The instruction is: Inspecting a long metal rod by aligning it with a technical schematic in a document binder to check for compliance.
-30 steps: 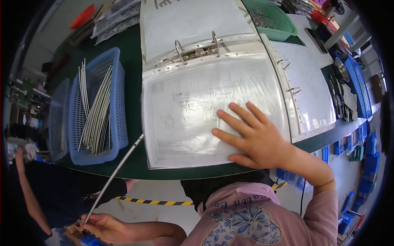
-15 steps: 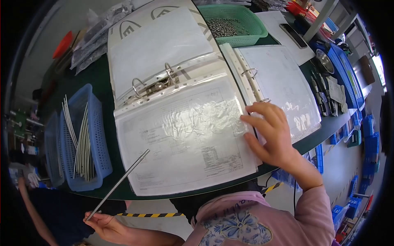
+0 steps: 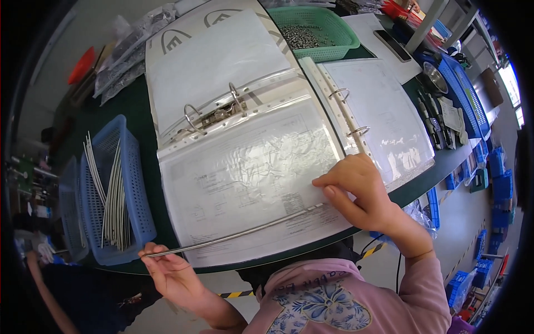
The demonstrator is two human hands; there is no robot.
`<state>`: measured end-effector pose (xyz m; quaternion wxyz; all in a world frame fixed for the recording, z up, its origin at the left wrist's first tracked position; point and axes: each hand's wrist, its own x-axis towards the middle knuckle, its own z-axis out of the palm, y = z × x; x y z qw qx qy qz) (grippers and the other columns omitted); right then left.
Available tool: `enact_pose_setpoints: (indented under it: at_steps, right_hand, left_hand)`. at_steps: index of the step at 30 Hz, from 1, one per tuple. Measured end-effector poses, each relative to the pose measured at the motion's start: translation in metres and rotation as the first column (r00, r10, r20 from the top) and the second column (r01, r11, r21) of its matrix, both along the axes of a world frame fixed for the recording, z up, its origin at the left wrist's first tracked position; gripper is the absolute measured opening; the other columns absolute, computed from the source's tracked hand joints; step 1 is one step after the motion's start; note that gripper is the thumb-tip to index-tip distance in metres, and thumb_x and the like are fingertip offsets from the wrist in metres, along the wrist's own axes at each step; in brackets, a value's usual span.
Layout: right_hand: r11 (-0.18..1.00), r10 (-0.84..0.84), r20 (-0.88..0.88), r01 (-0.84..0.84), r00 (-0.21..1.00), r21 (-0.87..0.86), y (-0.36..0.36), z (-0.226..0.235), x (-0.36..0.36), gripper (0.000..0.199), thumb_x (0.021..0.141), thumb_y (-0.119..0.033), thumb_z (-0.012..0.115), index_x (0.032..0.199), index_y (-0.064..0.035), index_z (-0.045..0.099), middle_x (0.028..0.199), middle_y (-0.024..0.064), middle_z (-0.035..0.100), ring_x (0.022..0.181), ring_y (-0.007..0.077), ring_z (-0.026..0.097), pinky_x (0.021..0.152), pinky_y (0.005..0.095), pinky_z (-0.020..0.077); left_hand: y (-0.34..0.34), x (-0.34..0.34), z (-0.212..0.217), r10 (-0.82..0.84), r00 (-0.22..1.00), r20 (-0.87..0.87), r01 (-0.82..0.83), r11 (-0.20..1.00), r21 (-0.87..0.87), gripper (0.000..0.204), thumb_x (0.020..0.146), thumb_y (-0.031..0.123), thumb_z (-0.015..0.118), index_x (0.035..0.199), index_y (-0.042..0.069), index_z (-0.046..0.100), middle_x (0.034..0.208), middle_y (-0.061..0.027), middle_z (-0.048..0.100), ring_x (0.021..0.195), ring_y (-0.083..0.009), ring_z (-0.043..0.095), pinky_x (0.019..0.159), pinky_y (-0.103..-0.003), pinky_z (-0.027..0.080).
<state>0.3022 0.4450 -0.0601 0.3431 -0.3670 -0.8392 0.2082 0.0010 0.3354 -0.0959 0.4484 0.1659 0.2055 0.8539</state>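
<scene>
A thin metal rod is pinched near its left end by the fingers of my left hand. It slants over the lower part of a plastic-sleeved drawing sheet in an open ring binder. The rod's far end lies just below my right hand, apart from the fingers. That hand hovers over or rests on the sheet's right edge, index finger stretched out and thumb apart from it, other fingers bent; nothing shows in it.
A blue basket of similar rods stands left. A second binder lies right. Behind are a green basket of small metal parts and a phone. Hand tools and a metal bowl sit far right. Another person's arm shows lower left.
My left hand has risen and moved right, swinging the rod from steep to nearly level across the sheet. My right hand has shifted slightly down and left, its spread fingers now mostly bent.
</scene>
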Motion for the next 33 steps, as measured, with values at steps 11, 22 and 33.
enact_pose_setpoints:
  at_steps: [11, 22, 33]
  right_hand:
    - [0.977, 0.089, -0.074, -0.102, 0.993, -0.187, 0.005, 0.001, -0.013, 0.005, 0.073, -0.006, 0.057, 0.078, -0.0050, 0.060, 0.070, 0.0058, 0.057, 0.065, 0.0232, 0.052, 0.062, 0.0321, 0.0362]
    - [0.968, -0.088, -0.144, 0.051, 0.986, -0.244, 0.015, -0.003, -0.006, 0.005, 0.075, -0.005, 0.057, 0.079, -0.0043, 0.061, 0.069, 0.0061, 0.058, 0.063, 0.0192, 0.053, 0.061, 0.0294, 0.0369]
    - [0.957, -0.195, -0.145, 0.156, 0.970, -0.243, 0.013, -0.008, -0.001, 0.006, 0.076, -0.005, 0.056, 0.080, -0.0036, 0.061, 0.068, 0.0058, 0.057, 0.062, 0.0189, 0.051, 0.063, 0.0290, 0.0373]
  left_hand:
    - [0.011, -0.006, -0.013, 0.033, 0.999, -0.030, -0.036, 0.992, -0.119, 0.016, 0.090, 0.008, 0.041, 0.102, -0.001, 0.048, 0.098, -0.0081, 0.045, 0.092, -0.0177, 0.054, 0.080, -0.029, 0.053]
    - [0.037, -0.014, -0.011, 0.007, 0.925, -0.381, -0.176, 0.895, -0.410, 0.020, 0.087, 0.012, 0.050, 0.103, 0.000, 0.050, 0.096, -0.0070, 0.053, 0.082, -0.0150, 0.058, 0.067, -0.021, 0.053]
    - [0.042, -0.023, -0.012, -0.233, 0.790, -0.567, -0.150, 0.824, -0.547, 0.019, 0.081, 0.016, 0.060, 0.091, 0.000, 0.054, 0.085, -0.0068, 0.057, 0.071, -0.0103, 0.055, 0.055, -0.018, 0.041]
